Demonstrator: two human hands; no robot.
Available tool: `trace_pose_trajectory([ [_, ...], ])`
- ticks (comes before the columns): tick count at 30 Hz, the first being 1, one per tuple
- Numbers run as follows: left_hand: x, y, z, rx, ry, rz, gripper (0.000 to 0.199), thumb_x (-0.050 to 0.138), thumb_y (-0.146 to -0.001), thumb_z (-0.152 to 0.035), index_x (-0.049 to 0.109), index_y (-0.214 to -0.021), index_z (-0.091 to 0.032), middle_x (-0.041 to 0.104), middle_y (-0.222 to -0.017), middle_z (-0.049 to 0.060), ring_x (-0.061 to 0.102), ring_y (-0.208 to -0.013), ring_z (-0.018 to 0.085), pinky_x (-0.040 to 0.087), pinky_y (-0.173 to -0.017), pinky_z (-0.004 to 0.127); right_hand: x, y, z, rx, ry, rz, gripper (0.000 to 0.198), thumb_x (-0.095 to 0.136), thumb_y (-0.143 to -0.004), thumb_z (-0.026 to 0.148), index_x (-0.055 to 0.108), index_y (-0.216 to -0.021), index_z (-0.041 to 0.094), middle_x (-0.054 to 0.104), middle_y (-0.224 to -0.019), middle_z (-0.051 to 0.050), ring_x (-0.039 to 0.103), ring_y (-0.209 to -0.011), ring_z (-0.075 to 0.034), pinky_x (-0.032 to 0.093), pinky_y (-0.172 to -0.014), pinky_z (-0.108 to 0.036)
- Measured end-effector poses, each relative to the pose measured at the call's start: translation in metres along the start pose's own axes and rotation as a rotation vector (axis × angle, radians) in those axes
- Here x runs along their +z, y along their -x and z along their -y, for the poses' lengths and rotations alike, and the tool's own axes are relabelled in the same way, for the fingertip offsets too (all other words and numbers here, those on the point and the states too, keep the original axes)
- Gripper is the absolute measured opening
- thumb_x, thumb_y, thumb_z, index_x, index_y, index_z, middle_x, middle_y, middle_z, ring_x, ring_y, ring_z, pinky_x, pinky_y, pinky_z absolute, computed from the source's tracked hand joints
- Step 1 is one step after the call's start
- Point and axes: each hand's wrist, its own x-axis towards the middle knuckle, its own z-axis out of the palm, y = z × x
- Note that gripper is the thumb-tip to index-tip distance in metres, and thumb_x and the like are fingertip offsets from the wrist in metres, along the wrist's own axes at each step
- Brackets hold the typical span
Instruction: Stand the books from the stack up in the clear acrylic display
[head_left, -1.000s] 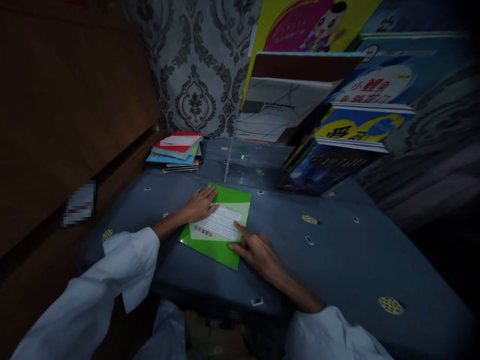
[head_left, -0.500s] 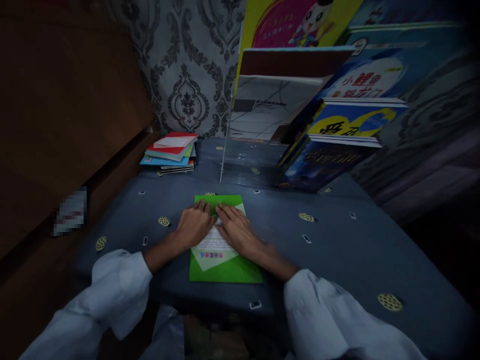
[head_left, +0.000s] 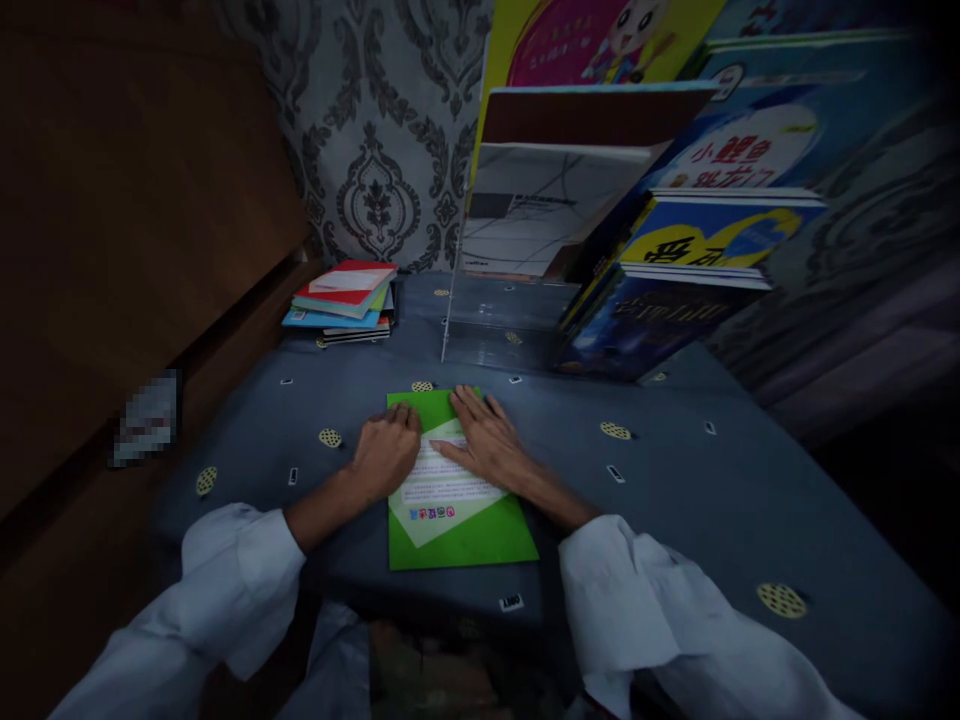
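A thin green book (head_left: pixel 480 540) lies on the table near its front edge, slightly turned. On its cover is a tilted white panel with lines of print and a row of coloured characters. My left hand (head_left: pixel 386 452) is closed at the book's upper left edge, its fingers curled and their tips hidden. Flat on the upper right part of the cover rests my right hand (head_left: pixel 489 448), open, with the thumb stretched out across the white panel.
A blue-grey patterned cloth (head_left: pixel 555 440) covers the table. At the back left lies a stack of books (head_left: pixel 341 305). A clear stand (head_left: pixel 487 335) holds several upright books (head_left: pixel 660 315) at the back right. A brown wooden panel (head_left: pixel 150 200) borders the left side.
My right hand has moved right, away from my left, its fingers now spread flat. The book's lower end has swung slightly right. My left hand stays at the upper left edge.
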Motion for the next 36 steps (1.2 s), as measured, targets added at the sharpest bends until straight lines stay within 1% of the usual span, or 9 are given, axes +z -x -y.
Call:
trace_pose_trajectory([
  [3,0.002,0.001,0.002,-0.002,0.024,-0.017,0.035,0.040,-0.096,-0.011,0.059,-0.125,-0.006,0.061,-0.132,0.023,0.063,-0.117,0.030,0.054,-0.087,0.040,-0.001,0.006,-0.002,0.075,0.024,-0.012,0.088,0.036,-0.094,0.068,0.035,-0.150,0.000,0.033,-0.156,-0.027,0.026,-0.149,-0.034,0.020,-0.120,-0.056],
  [8,0.014,0.001,0.016,0.008,0.122,-0.092,0.042,0.044,-0.099,-0.028,0.054,-0.134,-0.007,0.053,-0.143,0.021,0.051,-0.134,0.032,0.044,-0.108,0.047,0.004,0.008,-0.004,0.103,0.040,-0.033,0.089,0.035,-0.092,0.072,0.035,-0.150,0.004,0.035,-0.157,-0.024,0.028,-0.149,-0.033,0.020,-0.120,-0.054],
  [13,0.024,0.012,0.036,0.130,0.173,-0.083,0.049,0.040,-0.102,-0.034,0.046,-0.143,-0.008,0.044,-0.152,0.018,0.041,-0.143,0.027,0.033,-0.118,0.045,0.013,0.008,-0.005,0.099,0.068,-0.081,0.091,0.028,-0.093,0.073,0.030,-0.153,0.006,0.033,-0.158,-0.023,0.026,-0.149,-0.034,0.019,-0.120,-0.055],
  [17,0.022,0.044,0.037,0.283,0.243,-0.088,0.045,0.037,-0.104,-0.032,0.048,-0.142,-0.011,0.049,-0.149,0.016,0.044,-0.141,0.025,0.034,-0.118,0.046,0.016,0.009,-0.006,0.098,0.100,-0.067,0.088,0.025,-0.094,0.071,0.025,-0.155,0.007,0.031,-0.160,-0.021,0.025,-0.149,-0.033,0.019,-0.120,-0.053],
  [22,0.015,0.108,0.017,0.452,0.344,-0.117,0.044,0.034,-0.105,-0.023,0.040,-0.147,-0.015,0.048,-0.150,0.013,0.041,-0.143,0.020,0.032,-0.120,0.044,0.016,0.008,-0.005,0.100,0.074,-0.087,0.091,0.026,-0.092,0.074,0.028,-0.153,0.006,0.031,-0.160,-0.021,0.025,-0.150,-0.033,0.019,-0.120,-0.055],
  [25,0.013,0.134,0.007,0.478,0.361,-0.119,0.046,0.036,-0.104,-0.020,0.035,-0.150,-0.016,0.047,-0.151,0.012,0.038,-0.144,0.020,0.031,-0.121,0.044,0.016,0.006,-0.005,0.111,0.041,-0.085,0.094,0.026,-0.091,0.076,0.031,-0.152,0.005,0.029,-0.160,-0.022,0.025,-0.149,-0.034,0.019,-0.120,-0.056],
  [28,0.015,0.143,0.002,0.456,0.341,-0.139,0.046,0.038,-0.105,-0.022,0.035,-0.150,-0.016,0.049,-0.150,0.012,0.040,-0.143,0.020,0.033,-0.120,0.045,0.016,0.006,-0.006,0.095,0.028,-0.064,0.088,0.024,-0.095,0.070,0.030,-0.152,0.003,0.028,-0.160,-0.023,0.022,-0.150,-0.034,0.020,-0.120,-0.057],
  [32,0.019,0.141,0.000,0.435,0.324,-0.191,0.045,0.039,-0.105,-0.023,0.036,-0.150,-0.017,0.050,-0.148,0.012,0.043,-0.142,0.020,0.035,-0.119,0.044,0.015,0.028,-0.008,-0.018,0.040,-0.021,0.075,0.021,-0.100,0.057,0.027,-0.154,0.005,0.028,-0.161,-0.022,0.019,-0.151,-0.031,0.023,-0.120,-0.056],
  [36,0.023,0.141,-0.001,0.433,0.328,-0.247,0.043,0.040,-0.105,-0.024,0.039,-0.147,-0.016,0.053,-0.147,0.012,0.045,-0.141,0.021,0.036,-0.118,0.046,0.011,0.081,0.001,-0.154,0.064,-0.005,0.069,0.026,-0.103,0.051,0.016,-0.158,0.010,0.028,-0.161,-0.019,0.019,-0.151,-0.029,0.026,-0.120,-0.054],
])
